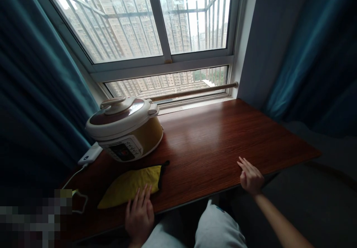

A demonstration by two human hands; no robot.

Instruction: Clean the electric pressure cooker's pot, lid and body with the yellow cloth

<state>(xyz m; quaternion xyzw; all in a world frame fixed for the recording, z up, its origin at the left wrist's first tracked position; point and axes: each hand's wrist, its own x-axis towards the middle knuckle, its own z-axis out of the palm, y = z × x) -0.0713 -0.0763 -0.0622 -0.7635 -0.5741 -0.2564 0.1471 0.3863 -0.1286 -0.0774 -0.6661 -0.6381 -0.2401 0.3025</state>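
My left hand [140,212] lies flat at the table's front edge, its fingertips on the near edge of a yellow cloth [132,184]. The cloth is folded and has dark trim with a small loop at its right end. Over to the right, my right hand [251,176] rests at the front edge of the brown wooden table [203,143], fingers stretched out and nothing in them. Behind the cloth stands a white and gold electric cooker [125,129] with its lid on and a control panel facing me.
A white power strip [90,154] with a cord lies left of the cooker. Blue curtains [36,73] hang at both sides. A barred window [164,60] and a horizontal rail [195,91] are behind the table. The lower left corner is pixelated.
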